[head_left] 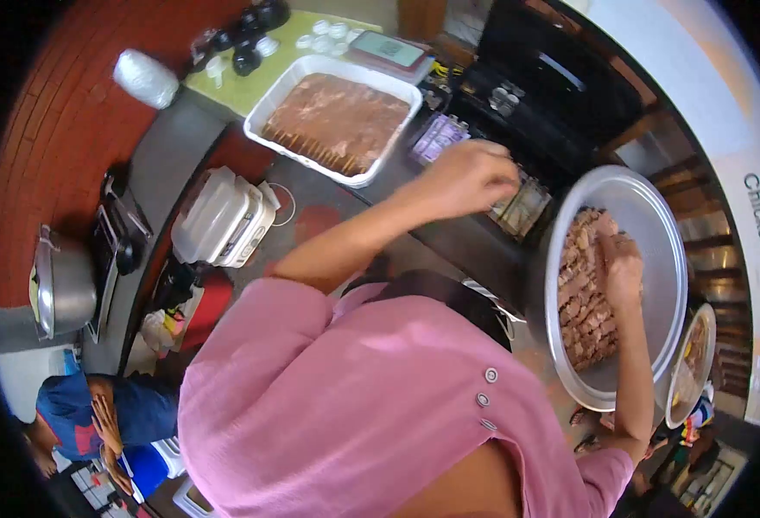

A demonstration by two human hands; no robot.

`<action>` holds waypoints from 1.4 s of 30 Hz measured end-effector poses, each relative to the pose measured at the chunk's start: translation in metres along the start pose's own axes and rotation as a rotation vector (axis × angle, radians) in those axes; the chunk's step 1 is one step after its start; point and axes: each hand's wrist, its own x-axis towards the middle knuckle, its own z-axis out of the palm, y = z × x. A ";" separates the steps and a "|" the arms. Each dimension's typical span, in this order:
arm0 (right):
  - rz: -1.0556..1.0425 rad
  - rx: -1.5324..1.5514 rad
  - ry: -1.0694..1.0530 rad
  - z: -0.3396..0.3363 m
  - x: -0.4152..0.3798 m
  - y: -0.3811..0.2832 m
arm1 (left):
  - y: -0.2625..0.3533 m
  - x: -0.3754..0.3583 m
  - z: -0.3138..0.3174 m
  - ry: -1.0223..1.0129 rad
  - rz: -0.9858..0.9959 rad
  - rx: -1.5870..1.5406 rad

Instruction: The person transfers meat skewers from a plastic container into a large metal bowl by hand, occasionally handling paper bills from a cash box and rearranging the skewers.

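My right hand is inside a large metal bowl, its fingers pressed together on the skewered meat piled along the bowl's near side. My left hand hovers over the counter beside an open black cash box; its fingers are curled, and whatever they may hold is hidden. Banknotes lie in the box just below that hand. A white tray farther off holds a block of brown marinated meat with rows of sticks along one edge.
A digital scale, white lids and dark bottles stand behind the tray. At the left are a metal pot and a white plastic container. Another person is at lower left. A second basin is at right.
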 end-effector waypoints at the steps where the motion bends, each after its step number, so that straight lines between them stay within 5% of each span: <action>1: 0.023 0.098 0.108 -0.012 0.020 -0.008 | -0.019 -0.016 -0.018 0.064 -0.041 0.052; 7: -0.245 0.436 0.387 -0.039 0.147 -0.096 | -0.104 -0.109 -0.120 0.208 -0.626 0.485; 10: -0.430 0.534 0.281 -0.009 0.201 -0.152 | -0.147 -0.149 -0.137 0.221 -0.689 0.778; 14: -0.508 0.667 0.402 0.036 0.265 -0.236 | -0.166 -0.154 -0.144 0.099 -0.853 0.680; 16: -0.542 0.630 0.291 0.063 0.291 -0.267 | -0.171 -0.151 -0.142 -0.012 -0.913 0.665; 20: -0.653 0.683 0.412 0.092 0.314 -0.308 | -0.184 -0.152 -0.138 -0.082 -0.891 0.754; 26: -0.717 0.467 0.209 0.089 0.326 -0.321 | -0.187 -0.143 -0.137 -0.189 -0.946 0.672; 34: -0.823 0.376 0.473 0.079 0.329 -0.318 | -0.193 -0.146 -0.143 -0.185 -0.883 0.725; 36: -0.799 0.357 0.478 0.075 0.325 -0.312 | -0.186 -0.147 -0.146 0.227 -0.885 0.612; 42: -0.626 0.306 0.566 0.026 0.327 -0.278 | -0.155 -0.111 -0.169 0.453 -0.538 0.597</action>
